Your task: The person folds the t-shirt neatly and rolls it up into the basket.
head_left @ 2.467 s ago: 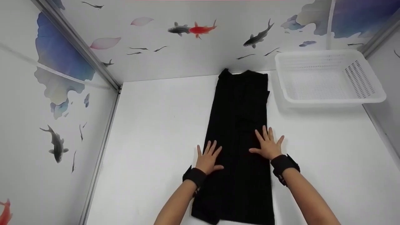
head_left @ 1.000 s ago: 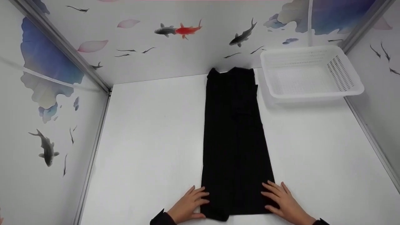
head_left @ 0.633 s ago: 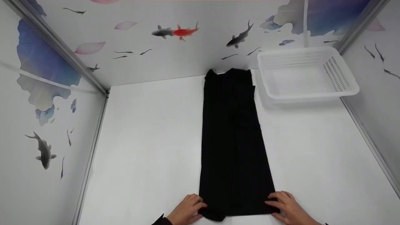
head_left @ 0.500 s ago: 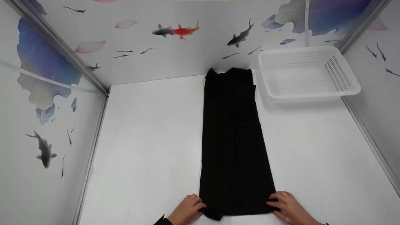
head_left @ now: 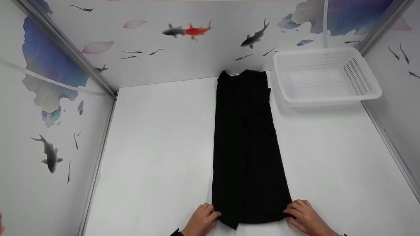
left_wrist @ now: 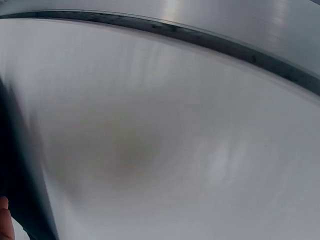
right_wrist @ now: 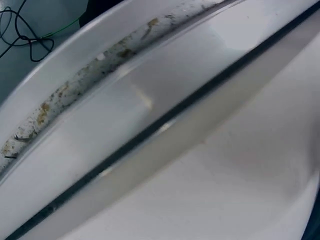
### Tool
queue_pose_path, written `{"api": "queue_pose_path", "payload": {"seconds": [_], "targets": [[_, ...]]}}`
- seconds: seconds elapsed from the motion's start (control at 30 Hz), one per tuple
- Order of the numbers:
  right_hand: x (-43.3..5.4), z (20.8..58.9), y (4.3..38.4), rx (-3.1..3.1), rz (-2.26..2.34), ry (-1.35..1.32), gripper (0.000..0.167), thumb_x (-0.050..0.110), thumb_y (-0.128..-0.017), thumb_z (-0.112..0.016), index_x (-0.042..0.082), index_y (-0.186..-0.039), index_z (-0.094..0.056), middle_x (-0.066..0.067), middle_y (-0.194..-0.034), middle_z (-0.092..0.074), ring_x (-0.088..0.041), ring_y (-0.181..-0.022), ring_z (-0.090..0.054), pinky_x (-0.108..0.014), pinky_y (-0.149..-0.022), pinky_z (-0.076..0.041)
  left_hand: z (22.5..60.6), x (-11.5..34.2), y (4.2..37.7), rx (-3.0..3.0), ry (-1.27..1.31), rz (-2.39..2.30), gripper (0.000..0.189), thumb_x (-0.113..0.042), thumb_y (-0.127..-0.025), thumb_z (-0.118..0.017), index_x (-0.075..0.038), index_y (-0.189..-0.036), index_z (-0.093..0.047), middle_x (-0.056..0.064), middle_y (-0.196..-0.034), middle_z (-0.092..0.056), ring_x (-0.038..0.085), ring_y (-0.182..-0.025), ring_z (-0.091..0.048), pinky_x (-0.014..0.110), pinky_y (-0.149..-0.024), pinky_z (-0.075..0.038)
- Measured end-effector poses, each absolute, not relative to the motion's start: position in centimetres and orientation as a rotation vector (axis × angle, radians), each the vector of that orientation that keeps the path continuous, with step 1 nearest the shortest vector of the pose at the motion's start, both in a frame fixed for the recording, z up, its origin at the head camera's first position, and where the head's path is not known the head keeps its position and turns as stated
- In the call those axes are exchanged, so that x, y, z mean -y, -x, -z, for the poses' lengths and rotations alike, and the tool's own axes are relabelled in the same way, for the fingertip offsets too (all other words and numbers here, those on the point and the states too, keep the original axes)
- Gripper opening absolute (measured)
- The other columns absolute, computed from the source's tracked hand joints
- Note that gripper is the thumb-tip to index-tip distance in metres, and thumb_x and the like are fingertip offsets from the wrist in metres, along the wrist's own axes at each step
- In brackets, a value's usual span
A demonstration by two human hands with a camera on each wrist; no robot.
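Note:
A long black garment (head_left: 246,147), folded into a narrow strip, lies lengthwise on the white table in the head view; its exact kind does not show. At its near end, my left hand (head_left: 200,219) pinches the left corner, beside a pointed flap of cloth. My right hand (head_left: 305,216) pinches the right corner with curled fingers. The bottom edge between them bows slightly. In the left wrist view, the dark cloth (left_wrist: 20,165) and a fingertip (left_wrist: 5,220) show at the left edge. Only a dark sliver shows at the right wrist view's lower right; the hand is out of that picture.
A white perforated plastic basket (head_left: 328,77) stands at the back right, just beyond the garment's far end. Fish-patterned wall panels (head_left: 183,59) enclose the table (head_left: 157,147) at the back and sides. Cables (right_wrist: 30,40) lie beyond the table edge.
Both hands slid from lying spread on the garment's middle to its near corners. Their fingers then curled and pinched the cloth, and the near edge now seems slightly raised.

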State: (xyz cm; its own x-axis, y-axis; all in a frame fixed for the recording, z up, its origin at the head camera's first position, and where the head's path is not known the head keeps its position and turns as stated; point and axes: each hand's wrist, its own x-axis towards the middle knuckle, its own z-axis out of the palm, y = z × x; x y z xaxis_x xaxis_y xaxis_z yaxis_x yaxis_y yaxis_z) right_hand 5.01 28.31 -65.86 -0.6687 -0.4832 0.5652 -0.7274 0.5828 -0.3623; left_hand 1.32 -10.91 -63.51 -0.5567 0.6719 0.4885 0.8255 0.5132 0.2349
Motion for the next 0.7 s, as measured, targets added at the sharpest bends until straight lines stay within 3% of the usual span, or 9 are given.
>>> {"api": "queue_pose_path", "payload": {"seconds": [0.27,0.57,0.63,0.7], "targets": [[-28.2,64.1,-3.8,2.387,-0.843,-0.920,0.037,0.033,-0.103,-0.043,0.010,-0.091,-0.069,0.003,-0.091,-0.062,-0.013,-0.081,-0.054,-0.027,-0.077,-0.037,60.9,9.2,-0.6,2.479,1.035,0.618,0.030,0.000,-0.057,-0.084,-0.010,-0.084,-0.074,-0.003,-0.074,-0.046,0.006,-0.064,-0.042,0.013,-0.058,-0.037],[-28.3,62.0,1.5,2.378,-0.814,-0.847,0.040,0.033,-0.103,-0.041,0.005,-0.095,-0.068,0.000,-0.088,-0.063,-0.015,-0.076,-0.056,-0.026,-0.071,-0.039,58.7,7.1,4.8,2.767,0.796,0.557,0.016,0.002,-0.071,-0.077,-0.003,-0.086,-0.076,0.005,-0.074,-0.057,0.016,-0.067,-0.056,0.022,-0.060,-0.047],[-28.4,61.8,3.1,2.379,-0.815,-0.845,0.032,0.026,-0.103,-0.045,0.003,-0.096,-0.067,-0.002,-0.088,-0.063,-0.016,-0.076,-0.057,-0.026,-0.071,-0.040,58.3,6.6,6.4,2.816,0.766,0.627,0.016,0.005,-0.075,-0.074,-0.001,-0.089,-0.076,0.006,-0.079,-0.056,0.018,-0.067,-0.060,0.023,-0.059,-0.050],[-28.3,61.7,4.7,2.381,-0.819,-0.838,0.012,0.009,-0.097,-0.058,0.002,-0.096,-0.066,-0.004,-0.087,-0.063,-0.017,-0.076,-0.057,-0.026,-0.069,-0.041,58.2,6.1,8.1,2.843,0.753,0.681,0.017,0.005,-0.077,-0.073,0.000,-0.093,-0.075,0.007,-0.085,-0.055,0.021,-0.067,-0.062,0.024,-0.059,-0.051]]}}
